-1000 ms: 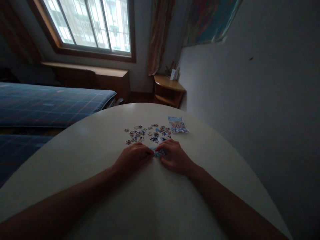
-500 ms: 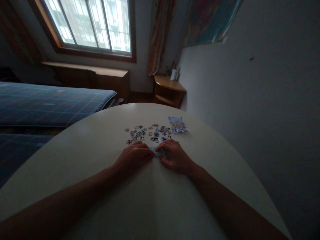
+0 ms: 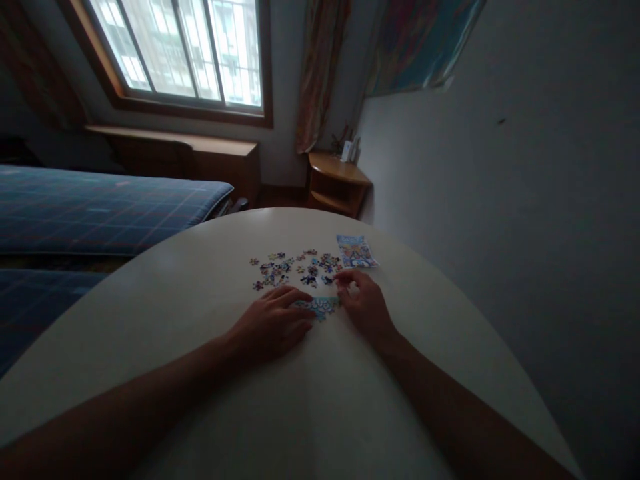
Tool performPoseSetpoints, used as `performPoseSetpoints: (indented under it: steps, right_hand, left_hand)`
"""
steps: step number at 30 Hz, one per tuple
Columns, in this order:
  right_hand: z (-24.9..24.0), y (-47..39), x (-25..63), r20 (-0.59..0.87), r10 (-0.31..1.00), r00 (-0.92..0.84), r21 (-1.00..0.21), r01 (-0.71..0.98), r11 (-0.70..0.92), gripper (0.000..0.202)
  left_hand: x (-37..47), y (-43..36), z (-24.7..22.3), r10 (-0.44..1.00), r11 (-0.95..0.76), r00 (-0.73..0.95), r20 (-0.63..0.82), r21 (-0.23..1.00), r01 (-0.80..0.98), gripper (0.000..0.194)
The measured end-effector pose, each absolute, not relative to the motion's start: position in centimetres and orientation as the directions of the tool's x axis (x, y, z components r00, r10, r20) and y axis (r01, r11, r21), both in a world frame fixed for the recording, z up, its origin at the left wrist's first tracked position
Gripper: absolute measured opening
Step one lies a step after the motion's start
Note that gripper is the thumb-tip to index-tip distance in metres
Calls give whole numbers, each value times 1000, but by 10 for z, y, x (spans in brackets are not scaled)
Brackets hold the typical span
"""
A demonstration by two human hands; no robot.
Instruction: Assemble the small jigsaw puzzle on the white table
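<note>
A small joined strip of light-blue puzzle pieces (image 3: pixel 324 306) lies on the white round table (image 3: pixel 200 267). My left hand (image 3: pixel 273 320) rests at its left end, fingers spread over the edge of the strip and holding nothing. At the strip's right end is my right hand (image 3: pixel 364 301), its thumb and index finger curved with a gap between them, near the loose pieces. Just beyond the hands, several loose puzzle pieces (image 3: pixel 274 270) are scattered in two clusters. A colourful printed sheet or packet (image 3: pixel 356 251) lies behind my right hand.
Past the table's left edge lies a mattress with a blue plaid cover (image 3: pixel 100 210). A wooden corner shelf (image 3: pixel 340 168) stands beyond the far edge, with a long desk (image 3: pixel 220 143) under the window. The wall (image 3: pixel 450 200) runs along the right.
My right hand has moved off the strip, up and right towards the loose pieces. My left hand's fingers have spread over the strip's left end, and more of the strip shows.
</note>
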State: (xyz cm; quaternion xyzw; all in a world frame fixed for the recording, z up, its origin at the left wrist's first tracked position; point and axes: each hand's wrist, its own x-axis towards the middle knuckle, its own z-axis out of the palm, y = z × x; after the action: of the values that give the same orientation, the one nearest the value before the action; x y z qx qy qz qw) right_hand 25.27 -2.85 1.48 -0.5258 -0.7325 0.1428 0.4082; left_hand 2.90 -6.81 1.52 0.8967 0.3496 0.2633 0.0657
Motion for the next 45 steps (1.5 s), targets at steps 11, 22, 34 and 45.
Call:
performPoseSetpoints:
  steps: [11, 22, 34, 45]
  right_hand:
    - [15, -33, 248, 273, 938, -214, -379, 872, 310, 35]
    - [10, -32, 250, 274, 947, -167, -353, 899, 260, 37]
    - [16, -40, 248, 246, 879, -407, -281, 838, 467, 41]
    - [18, -42, 248, 246, 877, -413, -283, 834, 473, 39]
  left_hand:
    - [28, -66, 13, 631, -774, 660, 408, 270, 572, 21]
    - [22, -57, 15, 776, -536, 349, 526, 258, 804, 19]
    - [16, -44, 5, 854, -432, 284, 436, 290, 854, 26]
    - [15, -40, 4, 878, -376, 224, 423, 321, 869, 18]
